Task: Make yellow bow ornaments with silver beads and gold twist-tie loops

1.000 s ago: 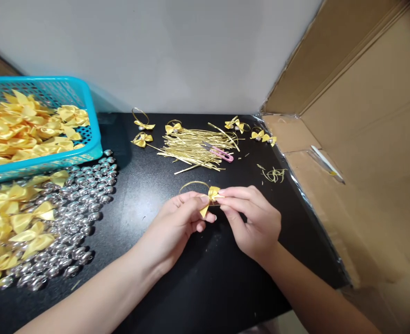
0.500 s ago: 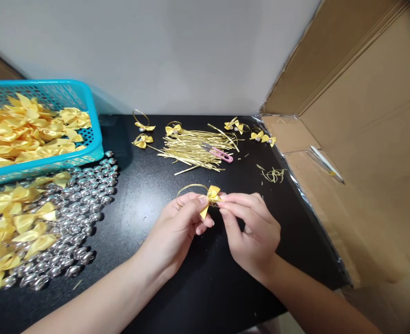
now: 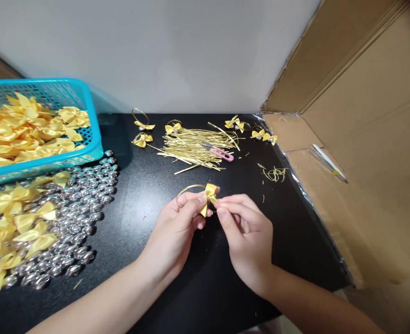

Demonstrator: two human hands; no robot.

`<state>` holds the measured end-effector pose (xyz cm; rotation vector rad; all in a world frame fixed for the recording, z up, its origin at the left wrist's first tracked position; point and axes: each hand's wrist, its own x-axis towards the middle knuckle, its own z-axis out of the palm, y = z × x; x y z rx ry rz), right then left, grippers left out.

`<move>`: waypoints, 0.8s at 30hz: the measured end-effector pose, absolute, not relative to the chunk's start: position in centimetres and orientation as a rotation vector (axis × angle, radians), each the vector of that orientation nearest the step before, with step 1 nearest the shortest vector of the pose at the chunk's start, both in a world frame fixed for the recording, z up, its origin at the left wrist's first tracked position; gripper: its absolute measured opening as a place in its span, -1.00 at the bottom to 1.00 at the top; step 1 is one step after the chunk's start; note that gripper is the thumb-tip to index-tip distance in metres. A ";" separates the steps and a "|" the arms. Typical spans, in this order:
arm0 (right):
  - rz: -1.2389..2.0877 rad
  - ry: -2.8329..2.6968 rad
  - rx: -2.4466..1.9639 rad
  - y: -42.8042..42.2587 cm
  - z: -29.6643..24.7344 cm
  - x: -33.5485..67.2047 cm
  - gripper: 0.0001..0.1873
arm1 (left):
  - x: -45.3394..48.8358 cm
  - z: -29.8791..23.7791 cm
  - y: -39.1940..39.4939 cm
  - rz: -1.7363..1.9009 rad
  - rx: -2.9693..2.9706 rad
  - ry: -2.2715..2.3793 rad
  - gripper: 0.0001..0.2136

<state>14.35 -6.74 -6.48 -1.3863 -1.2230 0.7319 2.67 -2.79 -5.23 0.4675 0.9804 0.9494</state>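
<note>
My left hand pinches a small yellow ribbon bow that carries a gold wire loop arching to its left. My right hand meets it from the right, thumb and forefinger pinched at the bow's centre. Both hands hover just above the black tabletop, near its middle. What lies between the right fingertips is too small to make out.
A teal basket of yellow bows sits at back left. Silver beads with loose bows lie in front of it. Gold wire strips, a pink cutter and finished bows lie at the back. A cardboard box stands to the right.
Both hands with the bow have shifted slightly left and up. My right fingers have curled tighter at the bow's centre.
</note>
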 end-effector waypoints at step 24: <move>0.911 -1.180 -1.304 -6.0 -7.4 14.6 -0.86 | 2.7 -4.7 -2.0 0.950 0.174 0.959 -0.89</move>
